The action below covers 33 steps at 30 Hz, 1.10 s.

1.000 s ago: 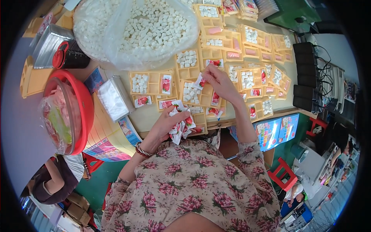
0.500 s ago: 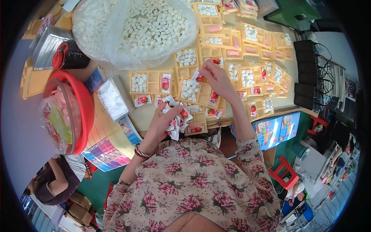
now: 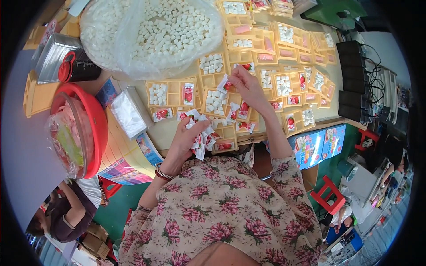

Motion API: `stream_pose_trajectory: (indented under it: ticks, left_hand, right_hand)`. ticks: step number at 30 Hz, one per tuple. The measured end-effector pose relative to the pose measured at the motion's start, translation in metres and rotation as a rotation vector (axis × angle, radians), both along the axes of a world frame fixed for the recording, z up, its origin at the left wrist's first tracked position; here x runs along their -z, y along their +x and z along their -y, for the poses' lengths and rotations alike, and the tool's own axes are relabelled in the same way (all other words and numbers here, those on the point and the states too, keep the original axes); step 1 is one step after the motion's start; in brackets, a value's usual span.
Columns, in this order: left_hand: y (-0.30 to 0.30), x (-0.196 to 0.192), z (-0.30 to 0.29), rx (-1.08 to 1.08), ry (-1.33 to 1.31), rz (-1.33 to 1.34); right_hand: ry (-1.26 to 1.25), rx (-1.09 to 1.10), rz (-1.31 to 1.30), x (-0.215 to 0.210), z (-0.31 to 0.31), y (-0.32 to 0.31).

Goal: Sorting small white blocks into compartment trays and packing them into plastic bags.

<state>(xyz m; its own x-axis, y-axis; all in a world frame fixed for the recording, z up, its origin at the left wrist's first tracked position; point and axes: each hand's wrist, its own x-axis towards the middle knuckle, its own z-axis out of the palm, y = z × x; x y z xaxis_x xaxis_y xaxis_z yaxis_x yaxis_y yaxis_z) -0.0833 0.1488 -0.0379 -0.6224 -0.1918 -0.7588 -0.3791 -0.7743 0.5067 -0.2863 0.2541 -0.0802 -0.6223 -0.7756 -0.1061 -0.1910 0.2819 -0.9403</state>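
Note:
My left hand [image 3: 183, 141] is closed round a bunch of small white sachets [image 3: 202, 142] printed with red strawberries, low over the trays. Between thumb and fingertips, my right hand [image 3: 248, 88] pinches one strawberry sachet [image 3: 223, 84]. That sachet hangs above a pale yellow compartment tray [image 3: 227, 116] with white marshmallow-like cubes [image 3: 216, 102] in one section. A strawberry sachet [image 3: 243, 109] lies in the same tray's right end, and another sachet [image 3: 233, 111] shows just left of it. The fingertips partly hide the tray behind, where a sachet [image 3: 245, 67] lies.
A large clear bag of white cubes [image 3: 177, 40] fills the back left. Many similar trays [image 3: 290, 86] overlap to the right. At left stand a red basin [image 3: 98, 133], a dark red-lidded jug [image 3: 82, 66] and a silvery pack [image 3: 128, 111]. Another person [image 3: 73, 208] is at lower left.
The sachet left of the one in the tray's right end was not visible there before. My right hand still pinches a sachet, and my left hand keeps its bunch. The view has shifted slightly.

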Motion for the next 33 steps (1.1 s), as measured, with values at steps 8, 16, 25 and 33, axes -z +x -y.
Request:
stream_pose_trajectory:
  ticks: [8,16,25,33]
  left_hand:
    - [0.001,-0.006,0.004,-0.071,0.022,-0.001]
    - [-0.003,-0.006,0.002,-0.072,0.042,-0.015]
    - [-0.026,-0.02,0.011,-0.058,0.076,-0.097]
    - [-0.042,-0.017,0.007,0.099,0.017,-0.138]
  right_hand:
    - [-0.142,0.1,0.018,0.003,-0.004,-0.007]
    - [-0.238,0.365,0.14,-0.007,0.006,-0.036]
    - [-0.243,0.481,-0.266,-0.019,0.051,-0.092]
    - [-0.022,-0.047,-0.098,-0.076,0.028,-0.011]
